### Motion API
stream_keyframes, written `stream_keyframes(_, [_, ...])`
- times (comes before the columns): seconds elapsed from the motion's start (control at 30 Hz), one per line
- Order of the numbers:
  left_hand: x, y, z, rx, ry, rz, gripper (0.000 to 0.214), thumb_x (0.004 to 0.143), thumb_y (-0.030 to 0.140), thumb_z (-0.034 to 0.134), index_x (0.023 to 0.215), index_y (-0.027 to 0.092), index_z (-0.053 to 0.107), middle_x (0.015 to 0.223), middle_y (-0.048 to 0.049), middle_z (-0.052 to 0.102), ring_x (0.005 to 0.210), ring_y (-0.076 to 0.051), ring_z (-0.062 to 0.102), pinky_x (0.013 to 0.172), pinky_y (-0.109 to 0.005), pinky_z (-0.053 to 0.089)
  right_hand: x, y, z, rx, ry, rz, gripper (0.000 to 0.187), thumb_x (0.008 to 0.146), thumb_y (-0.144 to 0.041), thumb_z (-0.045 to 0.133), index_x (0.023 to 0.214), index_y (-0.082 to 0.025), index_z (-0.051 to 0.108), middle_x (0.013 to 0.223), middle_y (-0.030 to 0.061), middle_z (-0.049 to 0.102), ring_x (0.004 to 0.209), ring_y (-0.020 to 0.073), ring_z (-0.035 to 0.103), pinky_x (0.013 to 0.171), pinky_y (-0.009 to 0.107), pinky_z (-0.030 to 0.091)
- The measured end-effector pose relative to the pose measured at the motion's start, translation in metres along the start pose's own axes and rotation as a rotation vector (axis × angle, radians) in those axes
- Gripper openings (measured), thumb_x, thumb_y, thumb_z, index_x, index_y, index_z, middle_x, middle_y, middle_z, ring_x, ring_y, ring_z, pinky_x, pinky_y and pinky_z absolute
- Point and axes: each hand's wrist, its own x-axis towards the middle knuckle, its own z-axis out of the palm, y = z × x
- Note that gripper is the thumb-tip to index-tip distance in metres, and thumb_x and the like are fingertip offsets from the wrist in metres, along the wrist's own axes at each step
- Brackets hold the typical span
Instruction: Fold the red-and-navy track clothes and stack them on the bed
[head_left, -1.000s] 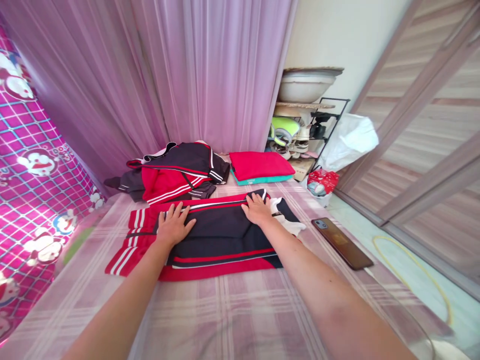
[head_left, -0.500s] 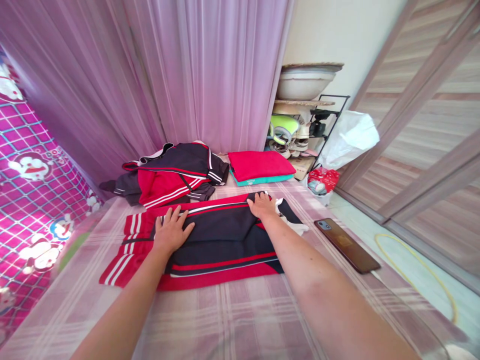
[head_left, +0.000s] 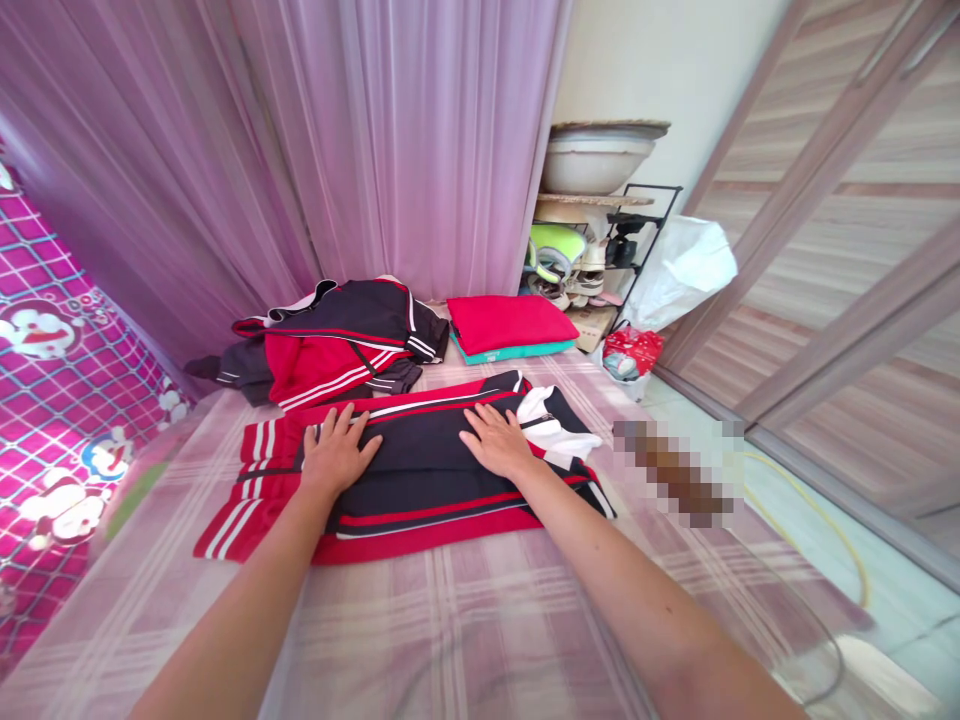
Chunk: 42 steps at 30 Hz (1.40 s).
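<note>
A dark navy and red track jacket (head_left: 420,450) with white stripes lies folded lengthwise across the plaid bedsheet (head_left: 450,620). Its striped red cuffs point left, and its white-lined collar (head_left: 555,425) is at the right end. My left hand (head_left: 337,452) rests flat on the jacket near the cuffs, fingers spread. Flat on the navy cloth toward the collar lies my right hand (head_left: 496,440), its fingers stretched out. Neither hand grips the fabric.
Behind the jacket sits a loose heap of navy and red clothes (head_left: 337,340), beside folded red (head_left: 510,320) and teal garments (head_left: 517,351). A pixelated brown object (head_left: 675,475) is at the right edge of the bed. Beyond stand a shoe rack (head_left: 637,245) and a wardrobe (head_left: 840,230).
My right hand has moved left and slightly down, from the jacket's upper edge near the collar onto its middle. My left hand stays on nearly the same spot. The view has shifted slightly.
</note>
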Motion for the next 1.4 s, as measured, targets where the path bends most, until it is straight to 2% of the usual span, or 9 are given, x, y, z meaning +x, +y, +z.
stream_keyframes(0.27, [0.001,-0.001,0.000,0.008,-0.007,-0.001,0.063,0.097,0.055,0.032,0.152,0.026,0.040,0.164,-0.0090,0.029,0.151,-0.035,0.023,0.116,-0.063,0.026,-0.033,0.053,0.001,-0.117,0.089,-0.047,0.057,0.103,-0.045,0.026,0.154,-0.021,0.038,0.162,0.0097,0.032,0.150,0.0240,0.026,0.122,0.048,0.016])
stream_keyframes(0.43, [0.000,0.001,-0.002,0.000,-0.032,-0.002,0.063,0.097,0.056,0.032,0.153,0.027,0.038,0.165,-0.0080,0.028,0.151,-0.034,0.021,0.117,-0.062,0.024,-0.033,0.031,-0.006,-0.075,0.127,0.043,0.057,0.103,-0.044,0.027,0.153,-0.020,0.041,0.160,0.0115,0.036,0.148,0.0258,0.031,0.121,0.049,0.020])
stream_keyframes(0.53, [-0.001,0.002,-0.001,-0.023,-0.033,-0.011,0.064,0.097,0.057,0.032,0.153,0.027,0.038,0.165,-0.0076,0.027,0.152,-0.034,0.020,0.117,-0.062,0.023,-0.032,0.010,-0.007,-0.041,0.196,-0.034,0.056,0.103,-0.045,0.027,0.155,-0.025,0.036,0.163,0.0081,0.029,0.150,0.0245,0.026,0.122,0.051,0.016])
stream_keyframes(0.7, [0.000,-0.003,-0.001,-0.081,-0.035,-0.015,0.064,0.097,0.057,0.034,0.154,0.029,0.036,0.165,-0.0058,0.027,0.152,-0.033,0.020,0.119,-0.063,0.020,-0.033,0.000,0.009,-0.072,0.030,-0.059,0.057,0.103,-0.049,0.027,0.155,-0.028,0.035,0.165,0.0074,0.026,0.152,0.0252,0.021,0.121,0.055,0.015])
stream_keyframes(0.8, [-0.003,0.000,-0.007,-0.143,-0.029,-0.046,0.061,0.098,0.053,0.032,0.153,0.027,0.038,0.164,-0.0054,0.029,0.152,-0.031,0.022,0.120,-0.060,0.021,-0.033,0.003,0.014,-0.093,0.022,-0.040,0.057,0.103,-0.050,0.026,0.156,-0.029,0.034,0.165,0.0073,0.025,0.152,0.0256,0.021,0.121,0.055,0.017])
stream_keyframes(0.97, [-0.026,0.050,-0.013,-0.201,0.122,0.087,0.056,0.101,0.048,0.028,0.148,0.026,0.047,0.158,-0.0065,0.042,0.148,-0.028,0.031,0.122,-0.054,0.019,-0.034,0.001,0.011,-0.102,0.037,-0.051,0.057,0.103,-0.050,0.025,0.155,-0.029,0.035,0.165,0.0078,0.026,0.151,0.0257,0.023,0.120,0.055,0.018])
stream_keyframes(1.03, [-0.038,0.075,-0.011,-0.222,0.091,0.162,0.056,0.101,0.048,0.027,0.148,0.027,0.047,0.156,-0.0063,0.044,0.148,-0.028,0.033,0.123,-0.055,0.019,-0.034,0.001,0.011,-0.106,0.038,-0.042,0.057,0.103,-0.050,0.025,0.155,-0.029,0.035,0.165,0.0079,0.027,0.151,0.0255,0.023,0.120,0.055,0.019])
stream_keyframes(1.13, [-0.049,0.092,-0.006,-0.229,-0.006,0.130,0.060,0.100,0.052,0.027,0.151,0.025,0.044,0.159,-0.0083,0.038,0.148,-0.031,0.031,0.121,-0.059,0.019,-0.033,0.002,0.013,-0.109,0.033,-0.031,0.057,0.103,-0.050,0.025,0.155,-0.029,0.035,0.164,0.0074,0.027,0.151,0.0253,0.024,0.120,0.055,0.019])
stream_keyframes(1.4, [-0.057,0.061,-0.006,-0.146,-0.031,0.086,0.060,0.099,0.053,0.029,0.152,0.026,0.042,0.159,-0.0086,0.040,0.147,-0.031,0.033,0.121,-0.058,0.018,-0.033,0.002,0.014,-0.117,0.038,-0.031,0.057,0.103,-0.050,0.026,0.155,-0.030,0.035,0.164,0.0071,0.029,0.150,0.0255,0.025,0.120,0.054,0.020])
